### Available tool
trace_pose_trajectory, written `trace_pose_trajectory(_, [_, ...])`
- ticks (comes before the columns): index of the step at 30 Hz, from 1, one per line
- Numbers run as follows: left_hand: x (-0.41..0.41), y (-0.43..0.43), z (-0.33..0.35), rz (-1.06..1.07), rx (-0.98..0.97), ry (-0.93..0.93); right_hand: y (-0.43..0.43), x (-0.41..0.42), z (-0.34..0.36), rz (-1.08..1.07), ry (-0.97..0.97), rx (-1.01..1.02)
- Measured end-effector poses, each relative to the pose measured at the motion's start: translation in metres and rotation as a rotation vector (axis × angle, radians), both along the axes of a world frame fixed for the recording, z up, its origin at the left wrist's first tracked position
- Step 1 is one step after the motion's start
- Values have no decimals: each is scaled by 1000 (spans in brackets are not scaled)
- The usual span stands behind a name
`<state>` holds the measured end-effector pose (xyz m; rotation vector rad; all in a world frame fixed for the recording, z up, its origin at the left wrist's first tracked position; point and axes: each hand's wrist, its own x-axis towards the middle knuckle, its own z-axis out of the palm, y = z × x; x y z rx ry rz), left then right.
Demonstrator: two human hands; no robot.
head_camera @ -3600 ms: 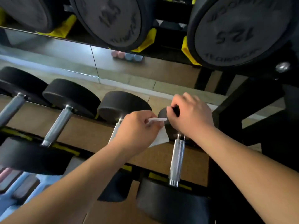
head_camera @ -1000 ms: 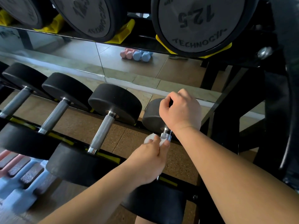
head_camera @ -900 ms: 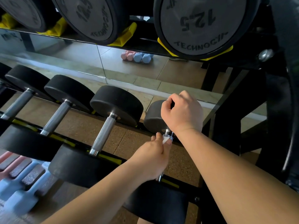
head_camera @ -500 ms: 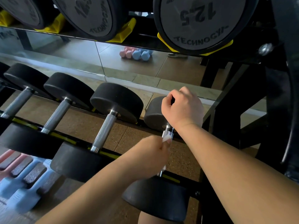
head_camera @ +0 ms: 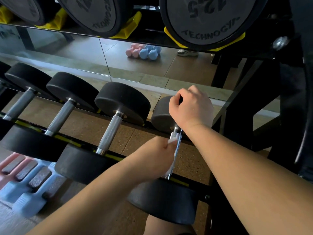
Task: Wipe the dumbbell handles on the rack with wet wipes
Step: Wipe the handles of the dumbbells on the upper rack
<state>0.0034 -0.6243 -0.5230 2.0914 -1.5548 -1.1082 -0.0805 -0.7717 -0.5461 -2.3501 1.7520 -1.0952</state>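
Observation:
Several black dumbbells with knurled steel handles lie side by side on the lower rack rail (head_camera: 116, 156). On the rightmost dumbbell (head_camera: 167, 199), my left hand (head_camera: 152, 160) is wrapped around the steel handle (head_camera: 177, 141) with a white wet wipe (head_camera: 171, 141) peeking out above my fingers. My right hand (head_camera: 191, 107) grips the top of that dumbbell's far head (head_camera: 160, 114), fingers curled over its edge. The lower part of the handle is hidden behind my left hand.
To the left lies a neighbouring dumbbell with a bare handle (head_camera: 109, 134), then two more. Large 12.5 dumbbell heads (head_camera: 208, 19) hang on the upper shelf close overhead. A black rack upright (head_camera: 288, 116) stands at right. Small pink and blue dumbbells (head_camera: 27, 184) sit on the floor at lower left.
My left hand, with the wipe, has slid a little down the rightmost handle toward the near head. My right hand keeps its hold on the far head.

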Motion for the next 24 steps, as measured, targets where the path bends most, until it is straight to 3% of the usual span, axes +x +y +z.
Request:
trace_pose_trajectory(7, [15,-31,-7,285,-166,-117,1,-1,1,26,7,-19])
trace_pose_trajectory(11, [-17,-40,-24,106,-13,28,1,0,2,16,-21,-18])
trace_pose_trajectory(18, [-13,-3,2,-192,92,-96,0,0,1,5,-19,-14])
trace_pose_trajectory(21, [-6,7,5,-180,33,-131,0,-1,0,11,8,-16])
trace_pose_trajectory(24, [16,3,1,37,-91,-167,0,-1,0,21,30,-14])
